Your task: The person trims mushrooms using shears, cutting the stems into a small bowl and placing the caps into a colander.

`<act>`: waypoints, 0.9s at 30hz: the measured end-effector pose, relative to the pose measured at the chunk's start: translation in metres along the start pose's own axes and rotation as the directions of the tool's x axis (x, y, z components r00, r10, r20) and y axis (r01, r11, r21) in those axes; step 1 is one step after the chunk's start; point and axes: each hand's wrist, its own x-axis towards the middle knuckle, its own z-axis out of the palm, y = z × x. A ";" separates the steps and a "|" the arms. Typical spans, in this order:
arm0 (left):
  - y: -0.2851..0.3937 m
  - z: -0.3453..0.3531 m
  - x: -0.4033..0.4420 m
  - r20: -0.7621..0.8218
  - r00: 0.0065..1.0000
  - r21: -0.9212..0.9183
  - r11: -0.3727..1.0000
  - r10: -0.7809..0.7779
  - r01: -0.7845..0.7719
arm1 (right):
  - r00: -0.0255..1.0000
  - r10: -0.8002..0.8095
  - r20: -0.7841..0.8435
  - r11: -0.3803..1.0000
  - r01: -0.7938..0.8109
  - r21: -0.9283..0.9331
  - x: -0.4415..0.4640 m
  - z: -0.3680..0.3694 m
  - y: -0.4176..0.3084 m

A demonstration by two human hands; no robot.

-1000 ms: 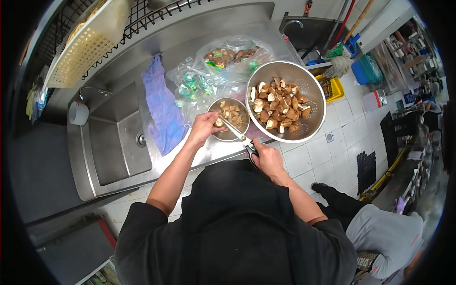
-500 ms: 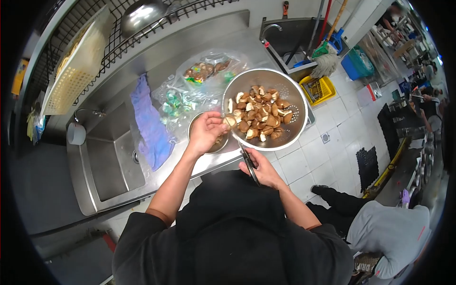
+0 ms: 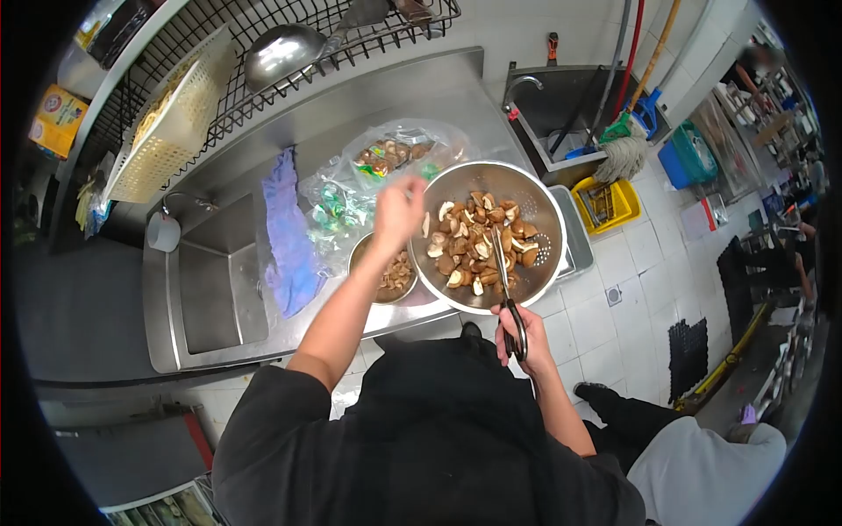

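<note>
A perforated steel colander (image 3: pixel 545 197) holds many cut brown mushrooms (image 3: pixel 478 245) with pale cut faces. My right hand (image 3: pixel 529 340) grips black-handled scissors (image 3: pixel 501 263), whose blades reach over the mushrooms. Over the colander's left rim is my left hand (image 3: pixel 401 213), its fingers smeared by motion, so whether they hold anything is unclear. A pale mushroom piece (image 3: pixel 426 225) shows just beside that hand, inside the rim. Below my left forearm, a smaller metal bowl (image 3: pixel 354 256) contains brown mushroom bits. Behind the colander lies a clear plastic bag (image 3: pixel 443 134) with whole mushrooms in it.
A purple cloth (image 3: pixel 285 237) lies on the steel counter beside a sink (image 3: pixel 219 302). A wire rack (image 3: pixel 289 74) above carries a white basket (image 3: pixel 175 114). On the right are a yellow mop bucket (image 3: pixel 624 206) and a person in a grey top (image 3: pixel 710 465).
My left hand has moved up and away from the bowl, toward the bag. My right hand has swung the scissors from the colander's front edge to over the mushrooms. The camera view has shifted.
</note>
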 end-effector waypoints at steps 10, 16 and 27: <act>-0.129 0.014 0.132 0.236 0.916 0.731 0.681 -0.326 0.054 | 0.997 0.044 0.070 0.974 -0.027 -0.225 -0.013 0.034 -0.008; -0.176 0.014 0.173 0.374 0.891 0.704 0.704 -0.259 -0.091 | 1.000 0.026 0.014 0.974 -0.022 -0.224 -0.010 0.081 0.007; -0.118 -0.257 0.085 0.518 0.853 -0.104 0.984 -0.070 0.144 | 0.998 -0.056 0.016 0.968 0.058 -0.243 0.030 0.186 0.037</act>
